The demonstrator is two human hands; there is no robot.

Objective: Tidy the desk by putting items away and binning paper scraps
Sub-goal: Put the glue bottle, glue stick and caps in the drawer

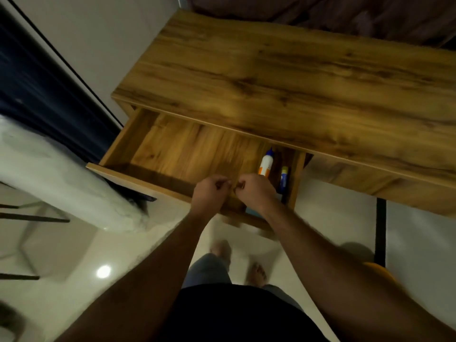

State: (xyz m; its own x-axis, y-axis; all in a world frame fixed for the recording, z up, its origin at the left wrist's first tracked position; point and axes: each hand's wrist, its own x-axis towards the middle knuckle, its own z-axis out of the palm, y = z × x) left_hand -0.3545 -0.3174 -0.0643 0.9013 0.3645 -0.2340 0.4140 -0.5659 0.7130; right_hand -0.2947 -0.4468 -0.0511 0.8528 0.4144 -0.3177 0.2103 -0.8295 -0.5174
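Note:
The wooden desk [283, 77] has a bare top. Its left drawer [187, 149] is pulled out wide towards me. Inside, at the right end, lie a white glue bottle [266, 164] with a blue cap and a blue glue stick [284, 178]. A bit of something light blue [251, 211] shows under my right wrist. My left hand [208, 193] and my right hand [255, 192] sit side by side on the drawer's front panel [138, 180], with fingers curled over its top edge. The panel's right part is blurred.
A white marbled surface [61, 178] on thin dark legs stands close to the drawer's left. Dark curtain [44, 90] and a wall are behind it. A black desk leg [381, 230] and a yellow object [377, 269] are at the right. My bare feet stand on pale tiles.

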